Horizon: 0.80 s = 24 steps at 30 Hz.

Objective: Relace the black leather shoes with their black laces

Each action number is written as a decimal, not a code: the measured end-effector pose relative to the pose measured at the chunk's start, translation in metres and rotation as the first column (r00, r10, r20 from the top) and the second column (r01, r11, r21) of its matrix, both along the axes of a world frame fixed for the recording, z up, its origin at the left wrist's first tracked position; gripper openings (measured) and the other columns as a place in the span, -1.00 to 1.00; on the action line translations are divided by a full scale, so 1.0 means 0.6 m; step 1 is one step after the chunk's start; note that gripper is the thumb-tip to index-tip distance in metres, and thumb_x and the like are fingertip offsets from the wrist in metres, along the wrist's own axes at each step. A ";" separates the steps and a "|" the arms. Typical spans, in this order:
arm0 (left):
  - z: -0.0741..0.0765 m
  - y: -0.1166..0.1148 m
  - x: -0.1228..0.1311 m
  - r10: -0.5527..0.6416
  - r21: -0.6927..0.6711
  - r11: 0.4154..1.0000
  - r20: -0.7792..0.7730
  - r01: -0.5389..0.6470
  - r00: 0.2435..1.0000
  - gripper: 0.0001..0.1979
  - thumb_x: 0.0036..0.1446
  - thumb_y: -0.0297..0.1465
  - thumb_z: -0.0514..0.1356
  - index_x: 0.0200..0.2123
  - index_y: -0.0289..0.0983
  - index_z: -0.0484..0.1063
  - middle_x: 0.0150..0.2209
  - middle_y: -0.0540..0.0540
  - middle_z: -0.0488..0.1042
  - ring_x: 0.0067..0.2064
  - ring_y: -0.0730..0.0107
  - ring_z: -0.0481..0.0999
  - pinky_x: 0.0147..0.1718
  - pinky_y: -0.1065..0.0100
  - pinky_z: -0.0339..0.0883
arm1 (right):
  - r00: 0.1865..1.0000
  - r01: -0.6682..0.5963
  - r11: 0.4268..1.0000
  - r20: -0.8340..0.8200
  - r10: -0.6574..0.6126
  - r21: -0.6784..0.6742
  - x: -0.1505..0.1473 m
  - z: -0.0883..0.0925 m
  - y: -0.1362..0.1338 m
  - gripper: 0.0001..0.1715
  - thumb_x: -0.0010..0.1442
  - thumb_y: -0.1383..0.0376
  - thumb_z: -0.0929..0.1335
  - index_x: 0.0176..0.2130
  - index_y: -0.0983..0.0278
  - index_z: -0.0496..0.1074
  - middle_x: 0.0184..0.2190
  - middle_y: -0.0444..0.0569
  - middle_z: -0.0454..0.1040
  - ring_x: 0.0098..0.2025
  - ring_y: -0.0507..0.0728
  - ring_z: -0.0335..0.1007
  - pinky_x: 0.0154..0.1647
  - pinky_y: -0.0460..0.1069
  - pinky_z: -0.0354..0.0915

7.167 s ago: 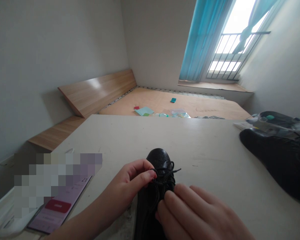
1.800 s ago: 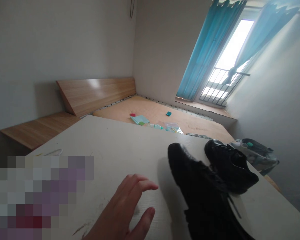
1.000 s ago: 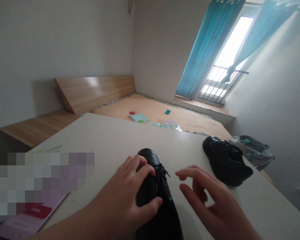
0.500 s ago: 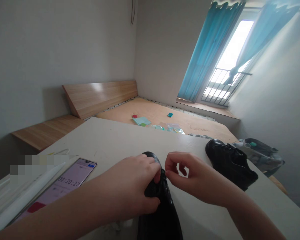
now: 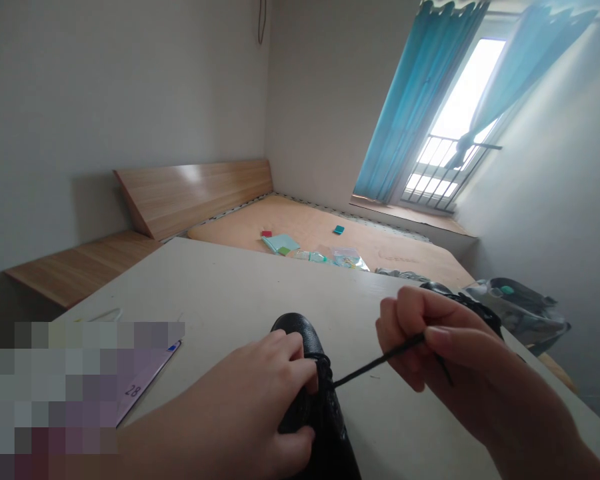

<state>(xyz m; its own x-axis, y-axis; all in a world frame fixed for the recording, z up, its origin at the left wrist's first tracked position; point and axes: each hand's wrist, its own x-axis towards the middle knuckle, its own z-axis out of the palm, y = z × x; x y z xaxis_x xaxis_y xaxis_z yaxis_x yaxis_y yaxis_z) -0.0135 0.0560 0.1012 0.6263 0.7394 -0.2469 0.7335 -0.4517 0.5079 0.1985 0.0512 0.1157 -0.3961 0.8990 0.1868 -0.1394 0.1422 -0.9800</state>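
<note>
A black lace-up shoe [image 5: 300, 328] rests on the white table with its toe pointing away from me. My left hand [image 5: 270, 387] grips its left side near the lacing, thumb and fingers curled around it; the fingertips are partly hidden. Between thumb and forefinger, my right hand [image 5: 445, 347] pinches a black shoelace [image 5: 367, 367]. The lace stretches taut from the shoe's eyelets up to those fingers, and its loose end dangles below them. A second black shoe [image 5: 473, 303] lies behind my right hand, mostly covered by it.
On the left of the white table [image 5: 220, 287] lies a phone [image 5: 139, 393] with a timer, partly blurred out. Beyond the table is a bed [image 5: 300, 217] with a bottle [image 5: 310, 256] and small packets. A bag-lined bin [image 5: 525, 313] stands off the right edge.
My right hand has moved right and away from the shoe, drawing the shoelace out straight. My left hand stays on the shoe. The view has shifted slightly.
</note>
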 end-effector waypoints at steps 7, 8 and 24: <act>-0.019 0.005 0.007 0.025 0.023 0.999 0.135 -0.029 0.991 -0.88 0.07 -0.43 0.17 -0.28 -0.22 0.46 -0.15 -0.08 0.38 -0.03 0.14 0.34 -0.02 0.13 0.25 | 0.764 -0.249 0.967 0.625 0.158 0.060 0.021 0.003 -0.030 -0.76 0.19 0.10 0.40 -0.39 0.20 0.44 -0.36 -0.03 0.51 -0.29 0.13 0.39 -0.32 0.00 0.29; -0.020 0.005 0.006 0.037 0.003 0.999 0.183 -0.038 0.982 -0.89 0.05 -0.44 0.17 -0.31 -0.22 0.44 -0.16 -0.05 0.38 -0.05 0.18 0.34 -0.04 0.17 0.24 | 0.682 -0.270 0.962 0.714 0.159 0.043 0.020 0.003 -0.025 -0.75 0.19 0.10 0.39 -0.40 0.20 0.45 -0.36 -0.04 0.52 -0.31 0.12 0.40 -0.30 0.00 0.29; 0.034 0.014 -0.050 0.351 -0.285 0.936 0.716 -0.207 0.603 -0.58 0.14 -0.06 0.01 -0.63 -0.20 0.21 -0.64 0.06 0.11 -0.54 0.43 0.16 -0.52 0.38 0.14 | 0.482 -0.361 0.923 0.874 0.061 0.134 -0.028 -0.013 0.000 -0.94 0.16 0.34 0.42 -0.31 0.17 0.49 -0.23 -0.12 0.41 -0.09 0.11 0.33 -0.10 -0.03 0.29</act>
<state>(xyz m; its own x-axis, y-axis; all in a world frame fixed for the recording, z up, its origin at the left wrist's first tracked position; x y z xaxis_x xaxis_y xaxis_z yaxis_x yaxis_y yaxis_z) -0.0438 0.0645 0.1214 0.4148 0.9063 0.0807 0.1444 -0.1531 0.9776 0.1819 0.0515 0.1079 -0.6642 0.7346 -0.1383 0.6643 0.4953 -0.5598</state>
